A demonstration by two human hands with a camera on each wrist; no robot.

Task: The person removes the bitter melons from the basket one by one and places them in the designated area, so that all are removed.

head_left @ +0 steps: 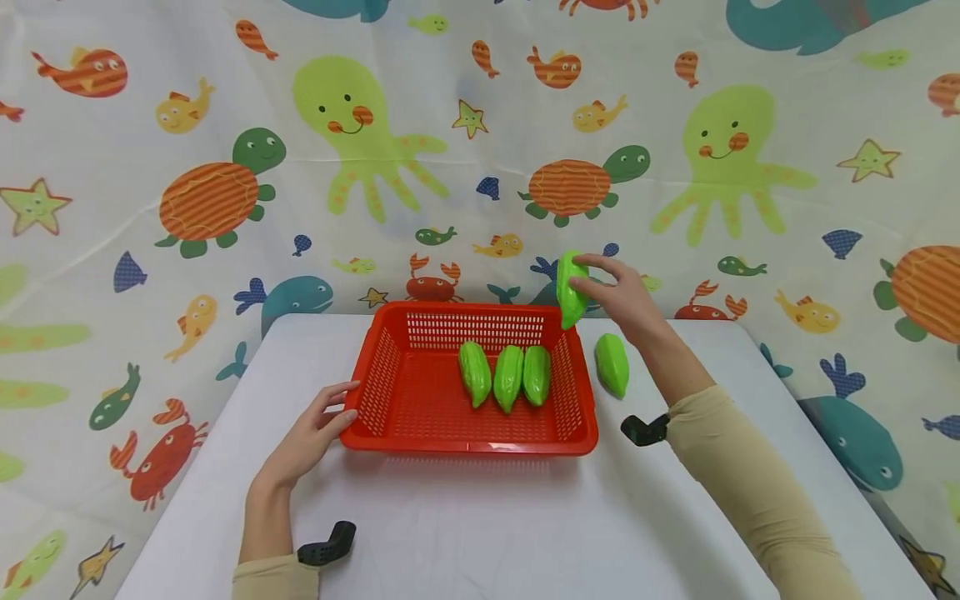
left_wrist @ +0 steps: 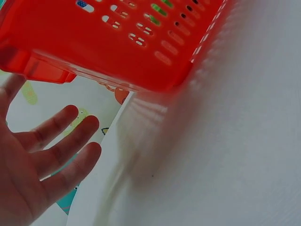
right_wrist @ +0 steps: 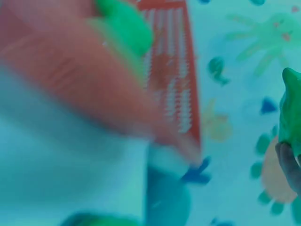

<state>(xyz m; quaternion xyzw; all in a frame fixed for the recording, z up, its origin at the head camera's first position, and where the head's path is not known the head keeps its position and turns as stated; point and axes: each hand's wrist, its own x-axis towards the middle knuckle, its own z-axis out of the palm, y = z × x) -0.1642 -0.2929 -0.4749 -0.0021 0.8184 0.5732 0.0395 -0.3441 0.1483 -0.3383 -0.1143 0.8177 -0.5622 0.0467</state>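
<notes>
My right hand [head_left: 618, 292] pinches a green star fruit [head_left: 571, 292] upright between thumb and fingertips, raised over the back right corner of the red basket [head_left: 468, 448]. That fruit [right_wrist: 292, 113] shows at the right edge of the right wrist view, with fingertips on its lower part. Three more green star fruits [head_left: 474, 373] lie side by side in the basket's right half. At the basket's left rim is my left hand [head_left: 311, 433], thumb and a fingertip touching it. Its other fingers [left_wrist: 70, 141] are spread and straight in the left wrist view.
Another green star fruit [head_left: 612, 365] lies on the white table [head_left: 465, 525], just right of the basket. Behind the table hangs a cloth [head_left: 480, 167] printed with sea animals. Black wrist devices [head_left: 327, 546] sit at both sleeves.
</notes>
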